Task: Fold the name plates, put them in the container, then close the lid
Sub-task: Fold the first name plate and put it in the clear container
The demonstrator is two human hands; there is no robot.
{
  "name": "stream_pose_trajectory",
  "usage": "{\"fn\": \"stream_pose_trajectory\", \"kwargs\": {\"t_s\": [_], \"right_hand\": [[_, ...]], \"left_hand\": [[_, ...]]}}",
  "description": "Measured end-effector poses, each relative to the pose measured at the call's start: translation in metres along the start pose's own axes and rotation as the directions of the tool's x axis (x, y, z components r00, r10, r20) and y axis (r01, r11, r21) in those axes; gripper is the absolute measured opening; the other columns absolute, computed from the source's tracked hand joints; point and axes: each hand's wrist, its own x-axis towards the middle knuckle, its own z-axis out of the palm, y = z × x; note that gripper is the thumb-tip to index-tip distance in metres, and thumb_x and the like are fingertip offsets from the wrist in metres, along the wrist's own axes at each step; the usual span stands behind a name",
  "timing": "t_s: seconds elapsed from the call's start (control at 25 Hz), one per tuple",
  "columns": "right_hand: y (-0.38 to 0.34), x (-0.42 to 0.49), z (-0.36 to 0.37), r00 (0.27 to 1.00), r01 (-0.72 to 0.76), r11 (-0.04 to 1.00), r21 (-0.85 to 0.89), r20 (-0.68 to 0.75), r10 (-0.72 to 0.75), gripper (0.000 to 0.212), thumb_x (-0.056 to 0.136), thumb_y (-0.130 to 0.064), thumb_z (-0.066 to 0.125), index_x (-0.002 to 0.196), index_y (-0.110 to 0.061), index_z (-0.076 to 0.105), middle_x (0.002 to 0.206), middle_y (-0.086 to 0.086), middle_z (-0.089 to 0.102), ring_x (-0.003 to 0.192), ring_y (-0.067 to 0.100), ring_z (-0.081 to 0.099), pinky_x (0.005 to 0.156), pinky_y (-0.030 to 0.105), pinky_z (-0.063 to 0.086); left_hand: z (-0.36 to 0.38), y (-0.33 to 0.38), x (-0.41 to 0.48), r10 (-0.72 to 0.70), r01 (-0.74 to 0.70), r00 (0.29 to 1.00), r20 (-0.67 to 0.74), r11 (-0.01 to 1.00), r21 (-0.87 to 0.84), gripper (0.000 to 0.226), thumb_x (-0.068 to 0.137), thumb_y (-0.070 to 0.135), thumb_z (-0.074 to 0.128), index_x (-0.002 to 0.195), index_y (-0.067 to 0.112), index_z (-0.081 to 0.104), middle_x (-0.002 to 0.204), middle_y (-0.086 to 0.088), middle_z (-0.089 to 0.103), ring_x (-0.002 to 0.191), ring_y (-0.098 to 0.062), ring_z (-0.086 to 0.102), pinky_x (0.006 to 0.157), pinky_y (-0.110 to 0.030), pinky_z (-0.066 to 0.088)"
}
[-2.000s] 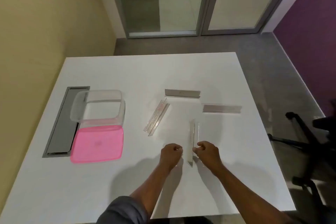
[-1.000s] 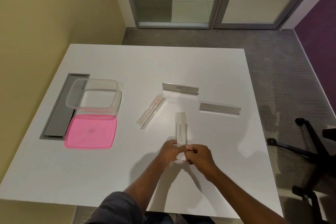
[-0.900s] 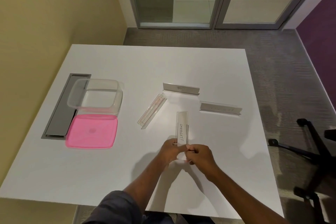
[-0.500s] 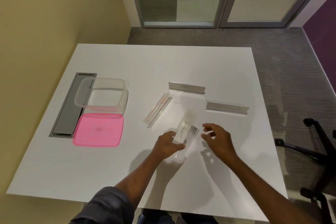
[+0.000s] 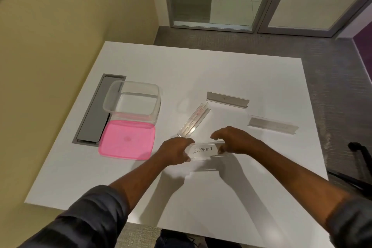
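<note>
On the white table [image 5: 201, 70], both hands hold a clear name plate [image 5: 205, 150] with "ELEPHANT" written on its card. It lies crosswise, just nearer the person than the see-through plate [image 5: 194, 120] that lies at a slant. The left hand [image 5: 175, 152] pinches the left end of the lettered plate, thumb below and fingers [image 5: 189, 142] closed over its top edge. The right hand [image 5: 234, 141] clamps the right end, thumb on the near face and fingers curled over the far edge. A clear container [image 5: 131, 99] stands open to the left of the slanted plate, well apart from the hands. A pink lid [image 5: 126, 140] lies flat on the table, touching the container's near side. A grey panel [image 5: 94, 110] is set into the table just left of the container. Two more plates are to the right of the slanted one: a grey plate [image 5: 227, 99] at its far end and another grey plate [image 5: 272, 125] farther right.
</note>
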Motion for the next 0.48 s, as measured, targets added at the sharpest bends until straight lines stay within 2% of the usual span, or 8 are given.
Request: {"fn": "stream_pose_trajectory", "kwargs": {"t_s": [0.12,0.2,0.32,0.48], "right_hand": [[-0.014,0.013,0.000,1.000,0.017,0.999,0.035,0.011,-0.018,0.044,0.086,-0.023,0.088,0.128,-0.023,0.076,0.127,0.001,0.077,0.116,0.023,0.070,0.098,0.046,0.060],[-0.023,0.022,0.002,1.000,0.023,0.996,0.082,-0.012,-0.022,0.037,0.087,-0.019,0.087,0.122,-0.020,0.079,0.122,0.001,0.079,0.108,0.021,0.073,0.093,0.045,0.062],[-0.037,0.032,0.000,0.997,0.035,0.988,0.150,-0.072,-0.025,0.030,0.088,-0.015,0.085,0.118,-0.018,0.081,0.120,0.001,0.080,0.106,0.020,0.074,0.089,0.041,0.064],[-0.060,0.050,-0.023,0.987,0.036,0.976,0.213,-0.164,-0.001,0.032,0.087,-0.010,0.083,0.117,-0.020,0.082,0.118,-0.001,0.080,0.106,0.019,0.072,0.086,0.044,0.064]], "left_hand": [[-0.015,-0.023,-0.001,0.013,-0.012,1.000,-0.018,1.000,0.026,0.067,0.085,0.029,0.084,0.146,0.032,0.058,0.139,-0.001,0.070,0.128,-0.027,0.064,0.095,-0.039,0.052],[-0.026,-0.038,-0.001,0.029,-0.028,0.999,-0.018,0.999,0.040,0.066,0.084,0.028,0.084,0.144,0.035,0.060,0.134,0.000,0.071,0.125,-0.026,0.065,0.093,-0.039,0.052],[-0.047,-0.057,-0.001,0.068,-0.066,0.996,-0.052,0.997,0.051,0.064,0.083,0.027,0.084,0.143,0.034,0.062,0.131,0.000,0.073,0.123,-0.025,0.065,0.092,-0.037,0.052],[-0.086,-0.082,0.001,0.110,-0.094,0.989,-0.103,0.985,0.146,0.060,0.086,0.024,0.081,0.143,0.034,0.062,0.129,0.000,0.074,0.122,-0.027,0.066,0.093,-0.040,0.056]]}}
